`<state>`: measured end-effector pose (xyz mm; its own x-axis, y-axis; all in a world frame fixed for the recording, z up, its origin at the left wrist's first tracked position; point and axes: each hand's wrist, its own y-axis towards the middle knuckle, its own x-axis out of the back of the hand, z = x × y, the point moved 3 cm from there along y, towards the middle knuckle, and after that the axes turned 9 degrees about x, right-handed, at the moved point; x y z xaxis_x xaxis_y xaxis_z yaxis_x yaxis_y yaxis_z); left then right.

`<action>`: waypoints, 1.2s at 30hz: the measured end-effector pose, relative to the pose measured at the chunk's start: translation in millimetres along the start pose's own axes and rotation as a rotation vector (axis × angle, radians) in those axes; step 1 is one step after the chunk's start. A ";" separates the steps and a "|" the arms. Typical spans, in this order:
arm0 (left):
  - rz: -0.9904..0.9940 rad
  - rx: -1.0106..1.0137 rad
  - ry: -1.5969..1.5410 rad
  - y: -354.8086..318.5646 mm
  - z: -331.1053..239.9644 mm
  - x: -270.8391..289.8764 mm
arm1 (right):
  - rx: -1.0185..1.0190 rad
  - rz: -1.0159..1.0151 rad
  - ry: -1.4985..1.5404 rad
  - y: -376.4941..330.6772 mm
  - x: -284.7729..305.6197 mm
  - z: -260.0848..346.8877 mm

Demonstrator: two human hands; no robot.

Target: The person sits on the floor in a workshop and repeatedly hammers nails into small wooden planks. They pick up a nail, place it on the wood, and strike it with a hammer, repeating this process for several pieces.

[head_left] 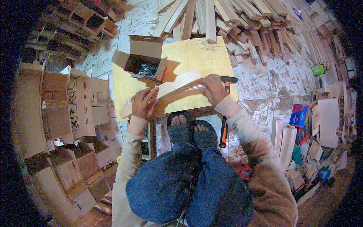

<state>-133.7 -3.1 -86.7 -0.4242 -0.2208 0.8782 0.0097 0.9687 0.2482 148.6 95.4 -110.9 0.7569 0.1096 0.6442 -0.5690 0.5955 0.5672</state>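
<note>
A pale wooden strip (179, 83), straight-edged and faintly grained, lies slantwise above a yellow board (206, 62). The left hand (143, 103) is clamped on it just inside its left end; the right hand (214, 90) is closed on its right end. Thin parallel lines mark its lower side; whether it is one piece or several cannot be told. Dark printed symbols cover a cardboard panel (86, 109) at left; print on the blue-and-red box (298, 115) is too small to read.
</note>
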 end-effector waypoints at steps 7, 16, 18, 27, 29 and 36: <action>0.013 -0.060 0.193 10.8 -0.5 -16.6 | -0.236 -0.126 0.012 -23.8 -10.9 -3.4; -0.494 0.392 0.090 -53.5 64.4 -2.6 | -0.281 -0.238 -0.140 -28.9 -12.3 2.5; -0.515 0.586 -0.214 -72.8 88.3 -6.1 | -0.302 -0.249 -0.133 -27.6 -9.7 4.4; -0.576 0.733 -0.463 -98.2 99.8 -9.4 | -0.297 -0.278 -0.123 -25.6 -6.1 4.3; -0.576 0.642 -0.316 -98.1 91.4 -2.1 | -0.311 -0.283 -0.121 -27.0 -7.0 2.8; -0.544 0.844 -0.566 -97.1 96.9 4.2 | -0.268 -0.314 -0.126 -24.5 -7.9 3.1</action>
<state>-224.2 -87.0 -146.7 -0.5341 -0.7570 0.3764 -0.8175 0.5759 -0.0019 155.5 77.5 -128.3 0.8253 -0.1977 0.5290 -0.2013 0.7722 0.6026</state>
